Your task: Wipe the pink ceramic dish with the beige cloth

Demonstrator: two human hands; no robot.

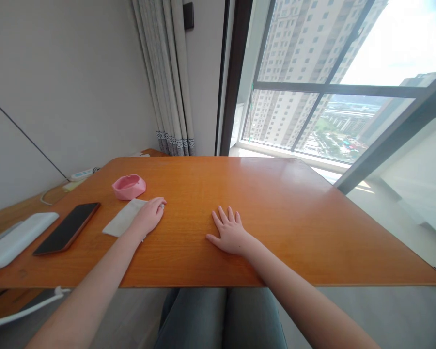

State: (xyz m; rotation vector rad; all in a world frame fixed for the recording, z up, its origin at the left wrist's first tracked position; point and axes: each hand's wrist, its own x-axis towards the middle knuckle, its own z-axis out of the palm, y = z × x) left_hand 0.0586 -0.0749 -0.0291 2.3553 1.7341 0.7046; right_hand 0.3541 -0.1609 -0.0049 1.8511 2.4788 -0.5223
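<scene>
My left hand (150, 216) rests at the right edge of a flat off-white sheet (121, 220), possibly paper or cloth. Its fingers are curled down over something small and greyish that peeks out at the fingertips; most of it is hidden under the hand. A small pale bit also shows by the wrist. Just beyond the sheet sits a pink faceted dish (124, 193). My right hand (229, 233) lies flat on the wooden table (276, 194), fingers spread, holding nothing.
Left of the sheet lies a dark phone (68, 229), with a white rounded device (23, 238) beyond it at the table's left. A power strip (83, 174) is by the wall. A white cable (29, 310) hangs below the front edge. A window (312, 87) stands behind.
</scene>
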